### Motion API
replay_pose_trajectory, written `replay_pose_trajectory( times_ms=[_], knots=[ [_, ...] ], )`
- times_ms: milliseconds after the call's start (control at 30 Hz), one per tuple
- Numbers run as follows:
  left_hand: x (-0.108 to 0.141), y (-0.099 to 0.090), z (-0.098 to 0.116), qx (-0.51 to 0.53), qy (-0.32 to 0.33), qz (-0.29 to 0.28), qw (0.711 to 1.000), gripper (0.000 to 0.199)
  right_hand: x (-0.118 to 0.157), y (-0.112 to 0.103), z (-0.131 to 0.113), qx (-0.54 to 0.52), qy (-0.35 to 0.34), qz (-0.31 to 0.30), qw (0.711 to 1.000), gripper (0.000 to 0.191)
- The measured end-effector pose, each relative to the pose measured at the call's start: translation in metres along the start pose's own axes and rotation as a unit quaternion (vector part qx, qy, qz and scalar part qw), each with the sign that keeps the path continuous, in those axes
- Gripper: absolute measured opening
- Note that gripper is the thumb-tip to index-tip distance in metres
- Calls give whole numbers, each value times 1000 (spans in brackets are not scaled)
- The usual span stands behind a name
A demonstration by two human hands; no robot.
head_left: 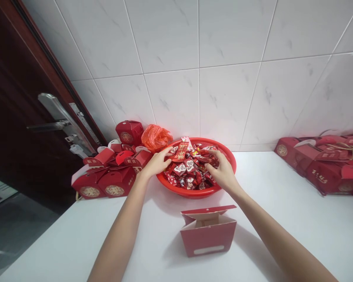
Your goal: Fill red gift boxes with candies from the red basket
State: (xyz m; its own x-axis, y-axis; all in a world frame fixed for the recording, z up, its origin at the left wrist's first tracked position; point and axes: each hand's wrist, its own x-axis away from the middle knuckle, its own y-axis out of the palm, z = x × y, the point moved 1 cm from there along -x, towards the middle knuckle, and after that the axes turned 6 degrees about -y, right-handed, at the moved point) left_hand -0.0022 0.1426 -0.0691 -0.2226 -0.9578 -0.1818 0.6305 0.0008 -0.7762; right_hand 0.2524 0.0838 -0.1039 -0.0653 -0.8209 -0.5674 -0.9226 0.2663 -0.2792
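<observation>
A red plastic basket full of wrapped candies stands on the white table. My left hand reaches over its left rim, thumb and fingers apart, at the edge of a red packet with gold characters. I see no firm grip on it. On the right side of the basket, my right hand reaches down into the candies with thumb and index finger spread; some fingertips are hidden among the wrappers. Between my forearms, nearer to me, a red paper gift box stands upright with its top open.
Several closed red gift boxes are piled left of the basket, beside a crumpled orange-red plastic bag. More red boxes lie at the right. A tiled wall backs the table; a dark door is at left.
</observation>
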Motion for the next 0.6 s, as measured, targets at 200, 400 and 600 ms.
replay_pose_trajectory(
  times_ms=[200,400,600],
  knots=[
    [1,-3,2,-8,15,-4,1000,54,0,-1,-1,9,-5,0,1000,36],
    [4,-22,2,-10,35,58,998,29,0,0,1,17,-3,5,1000,34],
    [7,-18,2,-135,6,-9,991,27,-1,0,2,24,-2,1,1000,37]
  ],
)
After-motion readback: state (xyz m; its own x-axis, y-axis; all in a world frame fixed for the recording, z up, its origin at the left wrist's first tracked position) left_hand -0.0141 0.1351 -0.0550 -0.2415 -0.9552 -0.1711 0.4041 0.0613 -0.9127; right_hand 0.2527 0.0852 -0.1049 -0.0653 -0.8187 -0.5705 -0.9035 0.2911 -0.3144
